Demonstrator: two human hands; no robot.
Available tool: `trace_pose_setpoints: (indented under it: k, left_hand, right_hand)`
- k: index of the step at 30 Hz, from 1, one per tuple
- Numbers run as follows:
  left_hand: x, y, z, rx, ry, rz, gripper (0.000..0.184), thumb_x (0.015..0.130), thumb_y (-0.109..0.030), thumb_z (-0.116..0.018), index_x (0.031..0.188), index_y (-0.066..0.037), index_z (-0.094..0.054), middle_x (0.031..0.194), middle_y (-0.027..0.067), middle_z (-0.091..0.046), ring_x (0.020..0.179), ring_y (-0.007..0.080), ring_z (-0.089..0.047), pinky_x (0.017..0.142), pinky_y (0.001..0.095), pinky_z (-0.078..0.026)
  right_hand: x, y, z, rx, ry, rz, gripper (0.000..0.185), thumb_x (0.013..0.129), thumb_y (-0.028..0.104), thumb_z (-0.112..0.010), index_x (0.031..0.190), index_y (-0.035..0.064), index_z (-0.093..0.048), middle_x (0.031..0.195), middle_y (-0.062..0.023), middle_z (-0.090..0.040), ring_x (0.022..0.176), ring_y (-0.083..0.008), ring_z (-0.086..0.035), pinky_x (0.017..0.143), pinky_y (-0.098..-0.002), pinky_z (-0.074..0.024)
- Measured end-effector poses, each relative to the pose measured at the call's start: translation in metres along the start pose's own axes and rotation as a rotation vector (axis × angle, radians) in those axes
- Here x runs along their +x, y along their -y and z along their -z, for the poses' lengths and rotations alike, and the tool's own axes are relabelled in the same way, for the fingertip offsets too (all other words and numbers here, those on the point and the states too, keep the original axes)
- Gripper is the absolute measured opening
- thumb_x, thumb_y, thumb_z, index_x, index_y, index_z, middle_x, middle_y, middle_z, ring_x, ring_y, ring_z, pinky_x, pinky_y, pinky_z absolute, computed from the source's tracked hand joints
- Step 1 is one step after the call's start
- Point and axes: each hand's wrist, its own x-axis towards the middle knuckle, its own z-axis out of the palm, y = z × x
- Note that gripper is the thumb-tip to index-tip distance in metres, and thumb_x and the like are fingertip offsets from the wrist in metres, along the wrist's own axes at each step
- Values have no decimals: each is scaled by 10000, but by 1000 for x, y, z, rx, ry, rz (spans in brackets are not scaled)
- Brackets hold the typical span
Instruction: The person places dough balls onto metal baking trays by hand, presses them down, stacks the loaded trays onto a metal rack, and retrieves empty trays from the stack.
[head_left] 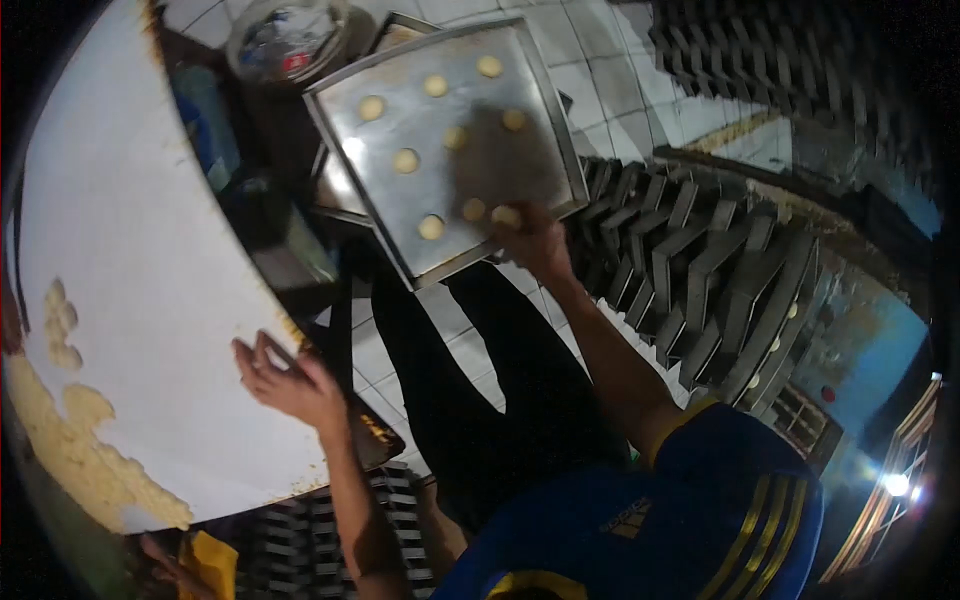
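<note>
A square metal baking tray (470, 265) carries several small round dough balls (405, 160) set apart in rows. At its near right corner, my right hand (535, 245) has its fingertips closed around a dough ball (506, 215) at the tray's surface. Another ball (474, 209) lies just left of those fingers. My left hand (295, 385) hovers over or rests on the white tabletop (180, 250) near its right edge, fingers apart and nothing in them. A large spread of dough (100, 450) and a row of dough lumps (60, 325) lie across the table's far left side.
Stacks of dark trays (690, 240) stand to the right, with more at the upper right. Another tray (340, 190) shows beneath the one in use. A round tub (290, 40) sits on the tiled floor. Another person's hand (165, 565) appears at bottom left.
</note>
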Motion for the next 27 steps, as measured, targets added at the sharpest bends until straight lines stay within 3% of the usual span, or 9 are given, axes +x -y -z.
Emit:
trace_pose_setpoints:
  k: [6, 11, 14, 15, 16, 18, 19, 26, 27]
  left_hand:
    - [-6, 14, -9, 100, 11, -92, 624, 1149, -466, -494, 1566, -5, -540, 1728, 272, -396, 1581, 420, -382, 1266, 571, -260]
    - [-9, 14, -13, 79, 10, -98, 617, 1150, -448, -465, 1580, -10, -526, 1708, 256, -402, 1535, 434, -405, 1239, 565, -315]
    - [-8, 13, -11, 102, 29, -114, 627, 1145, -453, -467, 1587, -11, -509, 1705, 263, -395, 1524, 437, -411, 1238, 565, -325]
    - [-7, 13, -11, 83, 31, -103, 632, 1142, -454, -469, 1592, -11, -498, 1702, 270, -392, 1524, 440, -409, 1241, 569, -326]
    - [-7, 13, -11, 84, 37, -112, 632, 1142, -454, -469, 1592, -11, -498, 1702, 270, -392, 1524, 440, -409, 1241, 569, -326]
    - [-8, 14, -14, 37, 23, -116, 637, 1142, -453, -475, 1596, -6, -483, 1703, 284, -373, 1532, 449, -404, 1239, 569, -353]
    - [-8, 15, -14, 38, 24, -119, 637, 1142, -453, -475, 1596, -6, -483, 1703, 284, -373, 1532, 449, -404, 1239, 569, -353]
    - [-9, 22, -11, -10, 34, -129, 627, 1151, -436, -487, 1592, 10, -479, 1705, 301, -356, 1554, 458, -387, 1255, 579, -348]
    - [-9, 21, -14, -30, 25, -115, 624, 1153, -432, -491, 1596, 8, -477, 1702, 305, -361, 1554, 460, -387, 1264, 589, -328]
  right_hand:
    - [70, -145, 34, -373, -296, 237, 458, 906, 228, -891, 1285, 53, -702, 1139, -214, -700, 1087, -452, -671, 1013, -561, -552]
    - [110, -175, 14, -367, -156, 104, 652, 877, 237, -909, 1446, 95, -623, 1462, -222, -571, 1380, -447, -538, 1133, -547, -498]
    - [102, -149, 17, -500, -297, 176, 804, 816, 188, -938, 1521, 72, -569, 1527, -215, -523, 1379, -439, -512, 1175, -525, -461]
    - [100, -140, 21, -481, -210, 112, 942, 888, 305, -894, 1646, 13, -416, 1681, -247, -389, 1532, -457, -392, 1278, -557, -363]
    - [100, -142, 16, -477, -214, 102, 942, 888, 305, -894, 1646, 13, -416, 1681, -247, -389, 1532, -457, -392, 1278, -557, -363]
    - [109, -143, 2, -628, -294, 210, 998, 1001, 486, -753, 1689, -78, -301, 1785, -296, -221, 1657, -453, -223, 1360, -554, -212]
    - [115, -149, -6, -680, -241, 128, 1024, 1085, 588, -568, 1708, -129, -184, 1817, -315, -112, 1704, -433, -97, 1390, -540, -86]
    - [125, -167, -29, -577, -335, 106, 950, 1121, 542, -525, 1721, -105, -175, 1823, -298, -133, 1703, -430, -120, 1389, -549, -86]
    - [127, -154, -17, -311, -299, 46, 938, 1127, 542, -511, 1725, -97, -174, 1827, -286, -135, 1705, -424, -119, 1387, -544, -94]
